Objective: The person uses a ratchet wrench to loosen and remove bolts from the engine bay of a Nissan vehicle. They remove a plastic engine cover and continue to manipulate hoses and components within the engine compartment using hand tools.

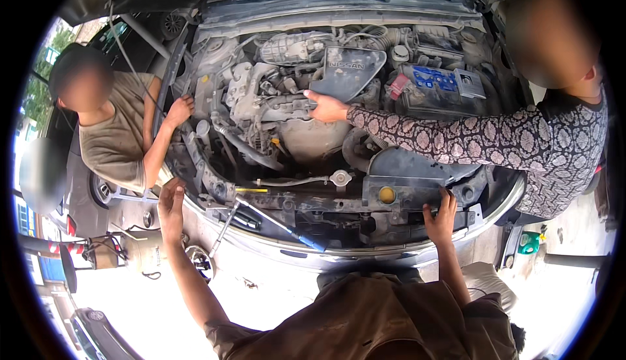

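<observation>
My left hand (171,213) is raised beside the front left corner of the car, fingers extended and holding nothing. My right hand (440,216) rests with spread fingers at the front edge of the engine bay, by a black plastic cover (411,194) with a yellow round cap (387,195). Between my hands, a long blue-handled bar tool (280,224) lies slantwise across the front crossmember. Next to it are a chrome wrench-like tool (223,231) and a small black object (246,220). Behind them is the dusty engine (254,96) with a grey engine cover (352,73).
A person in a patterned sleeve (450,135) reaches over from the right, hand (328,107) at the engine. Another person's hand (180,110) is at the bay's left side. A battery (437,89) sits back right; a radiator cap (340,177) is near the front.
</observation>
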{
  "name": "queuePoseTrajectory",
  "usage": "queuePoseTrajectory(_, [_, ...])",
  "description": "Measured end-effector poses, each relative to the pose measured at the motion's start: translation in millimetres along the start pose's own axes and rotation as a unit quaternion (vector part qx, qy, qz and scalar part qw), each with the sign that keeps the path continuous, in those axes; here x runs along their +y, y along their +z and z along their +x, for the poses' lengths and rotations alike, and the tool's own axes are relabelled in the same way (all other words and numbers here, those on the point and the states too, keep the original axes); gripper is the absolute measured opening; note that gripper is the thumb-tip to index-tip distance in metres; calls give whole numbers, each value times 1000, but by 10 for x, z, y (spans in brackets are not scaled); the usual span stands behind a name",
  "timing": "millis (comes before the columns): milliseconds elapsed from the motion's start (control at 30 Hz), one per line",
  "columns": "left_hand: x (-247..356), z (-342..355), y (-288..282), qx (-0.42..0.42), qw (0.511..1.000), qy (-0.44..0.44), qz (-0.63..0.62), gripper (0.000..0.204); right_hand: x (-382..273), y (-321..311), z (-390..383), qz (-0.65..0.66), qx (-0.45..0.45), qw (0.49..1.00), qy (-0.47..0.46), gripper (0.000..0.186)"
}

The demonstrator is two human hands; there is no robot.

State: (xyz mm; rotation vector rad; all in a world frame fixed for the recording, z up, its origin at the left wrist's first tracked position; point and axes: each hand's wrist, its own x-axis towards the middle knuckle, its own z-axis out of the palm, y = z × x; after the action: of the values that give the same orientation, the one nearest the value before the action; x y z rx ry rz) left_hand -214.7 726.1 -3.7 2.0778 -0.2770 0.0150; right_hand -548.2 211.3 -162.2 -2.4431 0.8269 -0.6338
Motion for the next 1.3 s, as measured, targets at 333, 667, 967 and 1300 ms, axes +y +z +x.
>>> queuePoseTrajectory(333, [-1468, -10, -516, 149, 948, -279, -16, 63, -41, 306, -32, -71, 104, 989, 71, 62])
queuePoseTrajectory(667, [-2063, 1086, -4, 326, 812, -474, 101, 114, -237, 479, -46, -184, 121, 973, 74, 64])
queuePoseTrajectory(967, [-1645, 844, 313, 387, 809, -359, 258, 98, -276, 492, -36, -208, 116, 968, 83, 63])
queuePoseTrajectory(1300, [-1635, 874, 415, 423, 778, -325, 331, 88, -322, 553, -4, -218, 112, 967, 70, 60])
